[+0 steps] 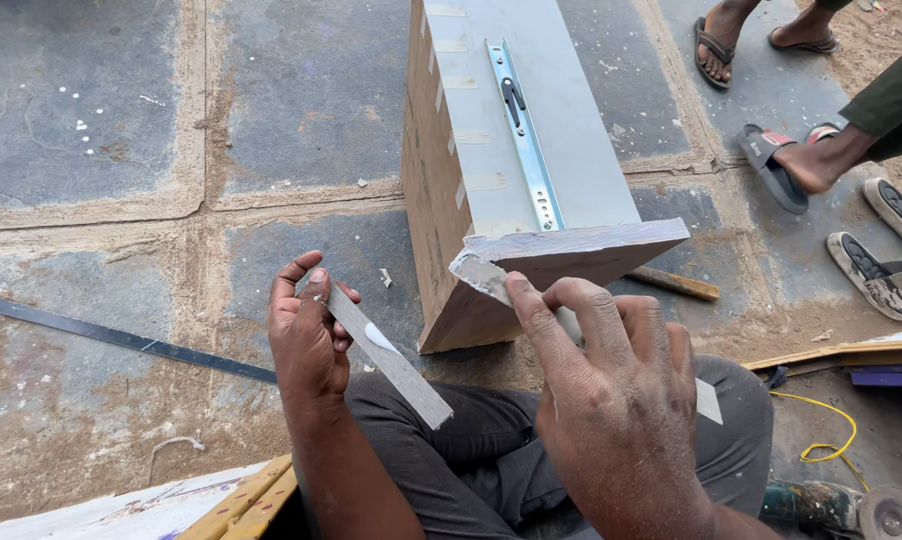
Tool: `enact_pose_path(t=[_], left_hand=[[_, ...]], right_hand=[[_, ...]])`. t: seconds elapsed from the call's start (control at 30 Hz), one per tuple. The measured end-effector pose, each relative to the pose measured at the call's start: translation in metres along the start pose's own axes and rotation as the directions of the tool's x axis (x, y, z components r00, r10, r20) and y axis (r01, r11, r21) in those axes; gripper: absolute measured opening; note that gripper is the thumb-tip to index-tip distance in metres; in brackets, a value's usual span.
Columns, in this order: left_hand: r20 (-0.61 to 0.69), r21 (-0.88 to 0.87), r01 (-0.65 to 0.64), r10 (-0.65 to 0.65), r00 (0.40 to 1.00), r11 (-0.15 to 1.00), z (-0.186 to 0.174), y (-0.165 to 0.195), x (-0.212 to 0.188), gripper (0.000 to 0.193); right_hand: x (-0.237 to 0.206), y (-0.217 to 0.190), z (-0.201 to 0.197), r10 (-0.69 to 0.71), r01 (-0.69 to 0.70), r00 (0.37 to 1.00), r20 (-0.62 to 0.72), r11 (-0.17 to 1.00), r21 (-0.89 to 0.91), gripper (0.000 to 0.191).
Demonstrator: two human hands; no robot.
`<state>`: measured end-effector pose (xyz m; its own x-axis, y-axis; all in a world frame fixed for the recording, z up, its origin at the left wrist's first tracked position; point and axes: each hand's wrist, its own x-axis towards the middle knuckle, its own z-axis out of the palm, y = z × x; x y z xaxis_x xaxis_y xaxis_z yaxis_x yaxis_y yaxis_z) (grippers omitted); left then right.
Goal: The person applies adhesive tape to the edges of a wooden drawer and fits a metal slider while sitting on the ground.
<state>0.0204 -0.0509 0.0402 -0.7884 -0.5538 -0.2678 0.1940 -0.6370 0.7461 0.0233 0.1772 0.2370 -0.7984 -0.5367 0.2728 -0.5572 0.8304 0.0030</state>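
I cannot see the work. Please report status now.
Left hand holds grey strip with a white blob. Right hand presses scraper on drawer box edge. Nothing obstructing.

Open paving [91, 120] left of the drawer box [491, 150]. Obstacles: metal strip [121, 338] (lying flat), loose sandals [876, 275] right.

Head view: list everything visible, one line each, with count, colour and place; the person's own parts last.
Drawer box: one, grey and brown, centre, on the floor.
Slide rail: one, silver, on the box's upper face.
Scraper blade: one, whitish, at the box's near edge.
Laminate strip: one, grey with a white dab, left of centre.
Metal strip: one, dark, on the floor at left.
Wooden stick: one, brown, right of the box.
Loose sandals: two, patterned, right.
Other people's feet: three, sandalled, upper right.
Yellow cord: one, lower right.
Grinder: one, bottom right.
Left hand: holds the strip.
Right hand: holds the blade.
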Motion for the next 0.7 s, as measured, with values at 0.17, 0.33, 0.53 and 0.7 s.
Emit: enact_pose_path(t=[0.17,0.33,0.53,0.7], left_hand=[[0.002,-0.023,0.004,-0.004,1.0,1.0,-0.006,0.002,0.002,0.027],[0.051,0.039,0.011,-0.013,0.999,0.999,-0.007,0.003,0.002,0.021],[0.193,0.166,-0.003,-0.029,0.981,0.986,0.004,0.017,-0.022,0.023],[0.454,0.536,-0.072,-0.215,0.865,0.841,0.03,0.027,-0.068,0.028]], right_hand=[[0.009,-0.004,0.004,-0.032,0.031,0.999,-0.01,0.998,-0.051,0.06],[0.004,-0.007,0.0,-0.116,0.117,0.993,-0.016,0.987,0.112,0.053],[-0.037,0.033,0.023,-0.024,-0.08,0.985,0.173,0.821,0.565,0.036],[-0.077,0.052,0.038,-0.117,-0.042,0.973,0.2,0.758,0.651,0.035]])
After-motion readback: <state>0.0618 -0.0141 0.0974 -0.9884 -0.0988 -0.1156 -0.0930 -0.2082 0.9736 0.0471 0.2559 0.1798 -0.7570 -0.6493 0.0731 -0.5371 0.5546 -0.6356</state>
